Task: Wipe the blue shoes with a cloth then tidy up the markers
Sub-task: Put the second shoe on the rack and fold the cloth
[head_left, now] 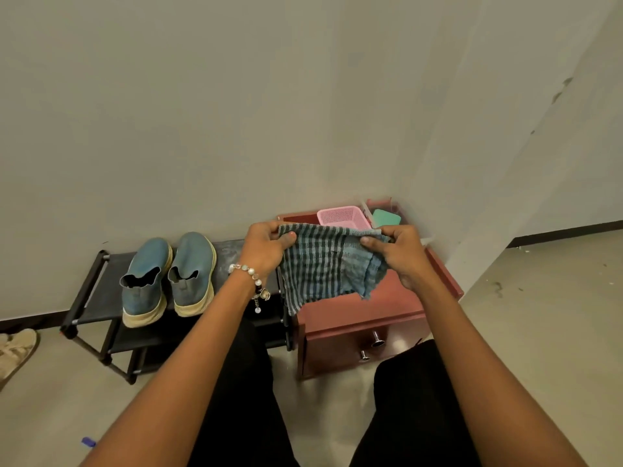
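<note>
Two blue slip-on shoes point(168, 278) with cream soles stand side by side on the top shelf of a black shoe rack point(97, 298). A blue-grey striped cloth point(323, 264) hangs spread in the air over a red cabinet point(364, 318). My left hand point(266, 247) pinches the cloth's top left corner. My right hand point(397, 251) pinches its top right corner. The shoes lie to the left of both hands. A small purple object point(88, 442), maybe a marker cap, lies on the floor at the bottom left.
On the red cabinet stand a pink basket point(340, 217) and a green pad point(386, 218) against the wall. Two metal knobs point(371, 347) stick out of the cabinet's front. A beige slipper point(15, 352) lies on the floor at far left. My knees are just below.
</note>
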Available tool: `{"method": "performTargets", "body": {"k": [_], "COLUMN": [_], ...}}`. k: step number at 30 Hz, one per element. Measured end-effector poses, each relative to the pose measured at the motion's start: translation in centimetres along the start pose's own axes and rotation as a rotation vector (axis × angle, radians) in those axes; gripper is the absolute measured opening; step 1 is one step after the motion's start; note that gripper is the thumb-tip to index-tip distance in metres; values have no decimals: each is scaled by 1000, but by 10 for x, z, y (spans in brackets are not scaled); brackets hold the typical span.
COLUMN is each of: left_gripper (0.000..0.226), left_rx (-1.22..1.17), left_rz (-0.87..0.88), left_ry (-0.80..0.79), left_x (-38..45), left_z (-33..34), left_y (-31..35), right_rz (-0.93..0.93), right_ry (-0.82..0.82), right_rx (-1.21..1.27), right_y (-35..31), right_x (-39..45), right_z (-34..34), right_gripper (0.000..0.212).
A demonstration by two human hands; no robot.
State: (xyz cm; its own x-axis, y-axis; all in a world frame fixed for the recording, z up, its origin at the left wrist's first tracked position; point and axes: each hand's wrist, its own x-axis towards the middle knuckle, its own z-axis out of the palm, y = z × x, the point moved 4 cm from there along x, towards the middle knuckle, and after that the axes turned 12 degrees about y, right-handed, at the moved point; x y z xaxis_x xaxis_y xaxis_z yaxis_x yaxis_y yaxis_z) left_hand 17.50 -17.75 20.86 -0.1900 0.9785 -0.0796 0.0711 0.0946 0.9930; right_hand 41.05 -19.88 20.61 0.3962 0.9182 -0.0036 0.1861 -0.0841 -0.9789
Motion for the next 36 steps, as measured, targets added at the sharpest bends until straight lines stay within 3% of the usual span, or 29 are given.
{"method": "performTargets", "body": {"k": [2,7,10,13,18,20,22,26,27,29,32,36], "left_gripper": [12,19,21,38,62,58,52,32,28,38,22,12], "left_rx": [40,109,71,113,51,73,71,-22,-29,-69,-195,-244], "left_rz": [5,143,235,203,112,129,135,110,119,74,-95,-161], "left_ry": [68,134,41,-51,-264,-282,-256,7,1,-170,-353,-186], "left_x": [0,-29,-50,-52,-48,-43,-38,-21,-19,-21,-35,-33], "left_z": [5,35,53,59,52,46,38,13,9,10,19,25], "left_y": [-5,-6,1,-1,-5,-2,-1,-12,-15,-21,-22,-28], "right_rz": [-20,-174,-209,-169,88,90,78,152,167,201,252,395], "right_ry": [110,269,200,86,-194,-266,-218,-185,-215,-279,-306,-148], "right_rx": [-53,-236,-222,-150,330,325,226,211,238,300,377,613], "right_y": [3,-14,-17,-9,-10,-10,-7,-11,-14,-22,-27,-1], "right_x": [-4,-28,-37,-39,-47,-48,-44,-35,-34,-33,-27,-23], "right_z": [9,34,47,50,44,43,41,32,31,30,30,29], "right_gripper": [11,45,44,28,21,17,20,25,25,26,28,42]}}
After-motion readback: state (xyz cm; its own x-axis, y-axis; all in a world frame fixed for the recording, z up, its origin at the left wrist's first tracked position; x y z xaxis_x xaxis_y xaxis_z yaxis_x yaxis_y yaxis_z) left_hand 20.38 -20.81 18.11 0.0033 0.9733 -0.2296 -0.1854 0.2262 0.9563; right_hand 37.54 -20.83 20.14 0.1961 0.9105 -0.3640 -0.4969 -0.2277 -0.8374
